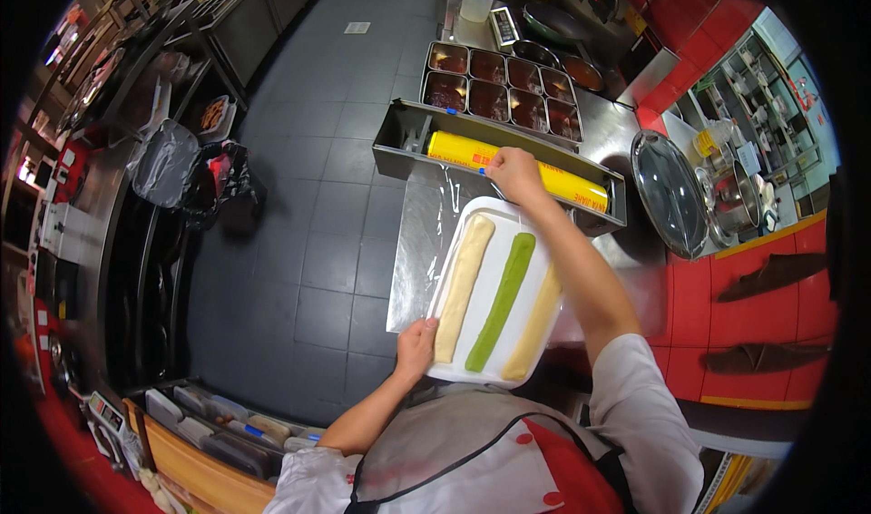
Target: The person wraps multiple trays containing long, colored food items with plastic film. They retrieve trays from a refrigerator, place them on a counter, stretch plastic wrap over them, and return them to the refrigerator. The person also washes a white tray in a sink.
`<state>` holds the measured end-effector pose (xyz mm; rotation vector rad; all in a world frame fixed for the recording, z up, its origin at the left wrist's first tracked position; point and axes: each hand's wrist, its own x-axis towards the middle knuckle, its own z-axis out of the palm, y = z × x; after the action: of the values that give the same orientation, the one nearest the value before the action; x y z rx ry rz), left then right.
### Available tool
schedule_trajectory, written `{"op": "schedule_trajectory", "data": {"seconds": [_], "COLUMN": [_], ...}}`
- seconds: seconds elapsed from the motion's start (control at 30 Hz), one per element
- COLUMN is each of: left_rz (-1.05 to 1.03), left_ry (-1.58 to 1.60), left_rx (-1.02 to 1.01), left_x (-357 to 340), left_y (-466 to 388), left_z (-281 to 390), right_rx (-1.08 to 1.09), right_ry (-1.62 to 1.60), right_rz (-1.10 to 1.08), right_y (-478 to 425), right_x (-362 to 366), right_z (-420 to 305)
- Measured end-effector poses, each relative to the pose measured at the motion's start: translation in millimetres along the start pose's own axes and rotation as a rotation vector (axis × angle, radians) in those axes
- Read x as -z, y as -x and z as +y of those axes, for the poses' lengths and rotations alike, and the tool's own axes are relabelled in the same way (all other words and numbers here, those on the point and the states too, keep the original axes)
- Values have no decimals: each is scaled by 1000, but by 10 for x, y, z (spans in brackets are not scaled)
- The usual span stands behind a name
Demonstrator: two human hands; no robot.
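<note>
My left hand [416, 348] grips the near left edge of a white tray [541, 368], tilted in front of my body. Three long dough strips lie on it: a pale one [465, 286] at left, a green one [502, 303] in the middle, and a yellowish one [535, 323] at right, partly behind my forearm. Beyond the tray, my right hand [515, 174] is closed at the front edge of a metal film dispenser [391, 140], by a small blue piece; what its fingers hold is hidden. The dispenser bears a yellow roll of plastic film [575, 191]. Clear film lies on the steel worktop [412, 259].
Metal containers of dark red filling [488, 99] stand behind the dispenser. To the right is an oval glass lid [670, 194]; pans [554, 20] and a digital scale [504, 27] sit at the back. Lidded plastic containers [235, 449] stand at lower left.
</note>
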<state>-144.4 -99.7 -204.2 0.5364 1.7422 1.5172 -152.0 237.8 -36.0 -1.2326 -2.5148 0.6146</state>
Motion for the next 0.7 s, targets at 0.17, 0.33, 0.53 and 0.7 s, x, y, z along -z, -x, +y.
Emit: {"op": "schedule_trajectory", "data": {"seconds": [0.17, 0.33, 0.53, 0.7], "left_rz": [9, -50, -93, -192], "left_ry": [-86, -127, -26, 249], "left_rx": [16, -46, -92, 54], "left_x": [13, 63, -29, -361], "left_y": [32, 73, 54, 38], "left_z": [165, 316, 585, 1117], "right_rx": [230, 331, -107, -271], "right_ry": [-1025, -634, -93, -851], "right_rz": [-431, -199, 19, 334], "right_y": [56, 530, 1265, 1925], "right_x": [-681, -147, 1075, 1314], "right_z": [-908, -744, 509, 1402]}}
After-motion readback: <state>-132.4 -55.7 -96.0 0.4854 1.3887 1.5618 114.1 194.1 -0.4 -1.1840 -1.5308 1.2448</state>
